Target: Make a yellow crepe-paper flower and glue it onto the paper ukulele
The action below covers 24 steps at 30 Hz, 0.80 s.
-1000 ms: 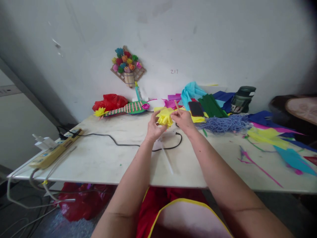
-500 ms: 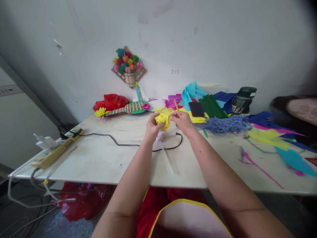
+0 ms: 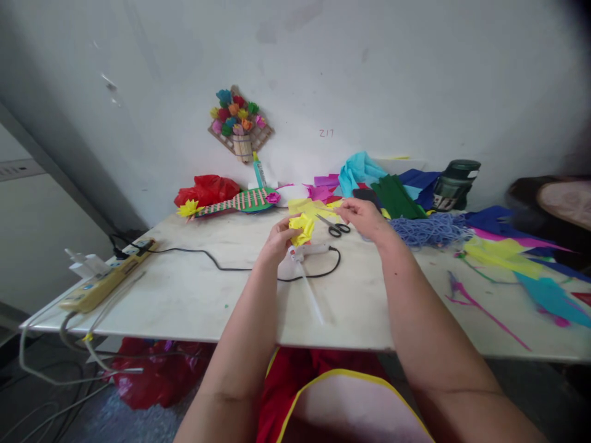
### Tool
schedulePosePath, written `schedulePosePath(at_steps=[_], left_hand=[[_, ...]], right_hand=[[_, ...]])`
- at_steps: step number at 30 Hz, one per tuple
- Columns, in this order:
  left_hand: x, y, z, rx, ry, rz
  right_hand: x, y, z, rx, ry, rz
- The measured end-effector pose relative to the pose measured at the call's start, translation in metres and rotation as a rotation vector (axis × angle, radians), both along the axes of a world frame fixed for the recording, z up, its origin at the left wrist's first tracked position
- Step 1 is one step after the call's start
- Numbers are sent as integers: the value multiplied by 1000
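Note:
My left hand (image 3: 278, 239) is closed around a ruffled yellow crepe-paper flower (image 3: 302, 229), held above the table. Off to the right, the fingers of my right hand (image 3: 362, 216) are pinched on a thin wooden stick (image 3: 329, 210) that points left and is hard to make out against the yellow paper. Black-handled scissors (image 3: 339, 230) lie just below these fingers. Beneath the flower rests a white glue gun (image 3: 314, 249), a clear glue stick (image 3: 312, 295) extending from it toward me.
A black cord runs from the glue gun to a power strip (image 3: 108, 277) at the left. Behind my hands lie a paper-decorated green instrument shape (image 3: 249, 200) and yellow crepe paper (image 3: 308, 207). Coloured paper, a phone (image 3: 367, 195), bluish strings (image 3: 427, 231) and a dark bottle (image 3: 456, 184) stand right.
My right hand has moved away from the flower to the right, partly covering the phone and uncovering the scissors. The stick has tipped from upright to leftward. My left hand keeps the flower, slightly lower.

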<state>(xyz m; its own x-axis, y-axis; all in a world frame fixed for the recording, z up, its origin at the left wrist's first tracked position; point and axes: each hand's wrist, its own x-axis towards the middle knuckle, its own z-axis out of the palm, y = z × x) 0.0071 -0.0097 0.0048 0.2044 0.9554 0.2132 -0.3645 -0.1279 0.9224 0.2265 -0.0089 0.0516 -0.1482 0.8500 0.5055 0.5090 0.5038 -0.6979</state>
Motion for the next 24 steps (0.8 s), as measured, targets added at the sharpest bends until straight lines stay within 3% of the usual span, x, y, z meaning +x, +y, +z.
schedulePosePath(at_steps=[15,24], left_hand=[[-10,1,-4,-26,6,-219],[-12,-2,-1,-20,68,-246]], right_hand=[[9,0,-2,-8,-60,76],[10,1,-3,-30,-59,108]])
